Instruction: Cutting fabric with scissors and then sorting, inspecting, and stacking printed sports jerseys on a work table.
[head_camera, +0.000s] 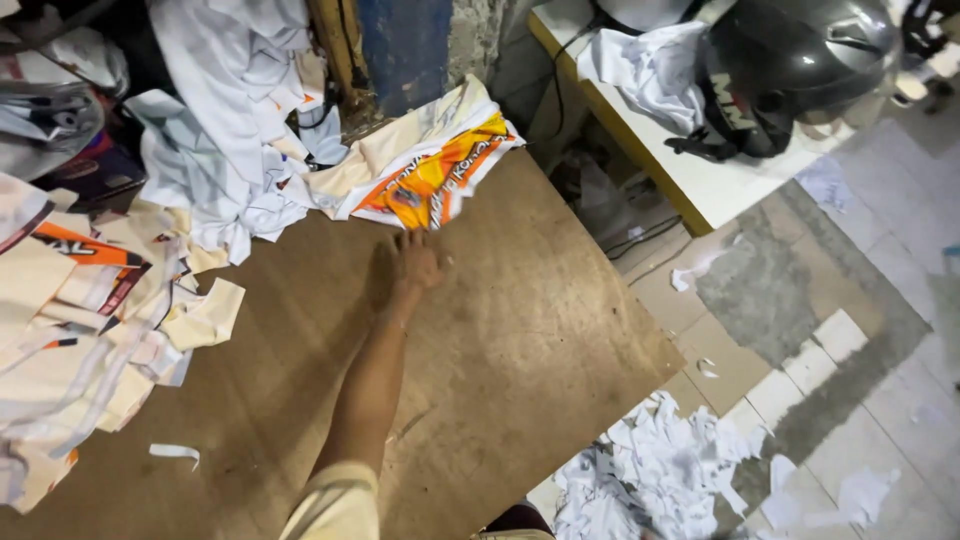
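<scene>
My left hand (416, 262) reaches out across a brown wooden tabletop (500, 330), palm down and fingers spread. Its fingertips touch the near edge of a cream fabric piece with an orange and yellow print (425, 165), which lies at the table's far edge. Nothing is gripped in the hand. The forearm and a cream sleeve (335, 505) run back toward the bottom of the view. My right hand is out of sight.
A heap of white cloth (225, 130) lies far left, and cream and orange cut pieces (90, 300) pile along the left side. A dark helmet (790, 70) sits on a white bench at the right. White scraps (660, 480) litter the tiled floor.
</scene>
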